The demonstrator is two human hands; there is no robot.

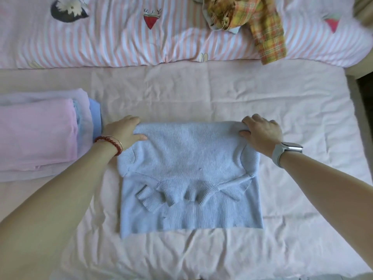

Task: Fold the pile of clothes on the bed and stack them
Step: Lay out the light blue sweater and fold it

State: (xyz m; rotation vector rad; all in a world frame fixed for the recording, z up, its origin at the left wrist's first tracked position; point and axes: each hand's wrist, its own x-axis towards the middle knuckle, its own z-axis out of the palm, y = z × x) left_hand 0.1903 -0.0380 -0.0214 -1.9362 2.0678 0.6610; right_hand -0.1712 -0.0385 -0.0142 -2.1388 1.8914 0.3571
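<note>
A light blue knitted sweater [189, 178] lies partly folded in the middle of the pink bed sheet [282, 110], its ribbed collar and cuffs turned toward me. My left hand [123, 132] grips the sweater's far left corner, thumb on top and fingers curled under the fold. At the far right corner my right hand [262, 132] holds the knit the same way. A stack of folded clothes [38, 134], pink on top with lilac and blue beneath, sits to the left. Unfolded yellow plaid clothing [260, 23] lies in a pile at the back.
A pink and white striped duvet [121, 37] with strawberry prints runs across the back of the bed. The bed's right edge [355, 118] drops to a dark gap. Bare wrinkled sheet lies in front of the sweater and to its right.
</note>
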